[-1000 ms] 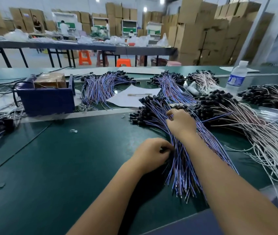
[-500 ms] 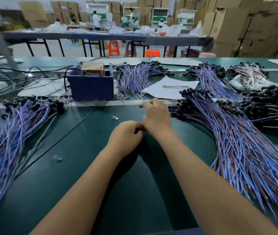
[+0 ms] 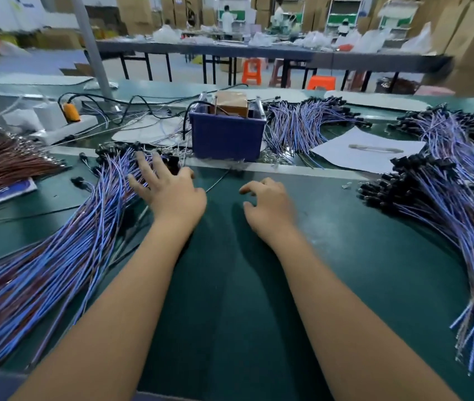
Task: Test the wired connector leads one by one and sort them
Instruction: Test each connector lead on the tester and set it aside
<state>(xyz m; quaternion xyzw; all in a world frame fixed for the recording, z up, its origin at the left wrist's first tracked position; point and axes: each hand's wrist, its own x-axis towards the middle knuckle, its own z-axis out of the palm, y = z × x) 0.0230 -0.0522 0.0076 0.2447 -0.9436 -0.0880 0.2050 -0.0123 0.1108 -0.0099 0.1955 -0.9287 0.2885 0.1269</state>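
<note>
Blue-and-purple leads in two heaps on the green desk (image 3: 230, 285): left pile (image 3: 56, 256), presumably sorted, and right pile (image 3: 446, 215), seemingly untested and still large, so plenty left. Blue tester box (image 3: 227, 137) between, farther back. Left hand (image 3: 169, 189) spread wide over left pile's connector ends; right hand (image 3: 267, 204) loosely curled, holding nothing. Half a second ago both together mid-desk, now apart
</note>
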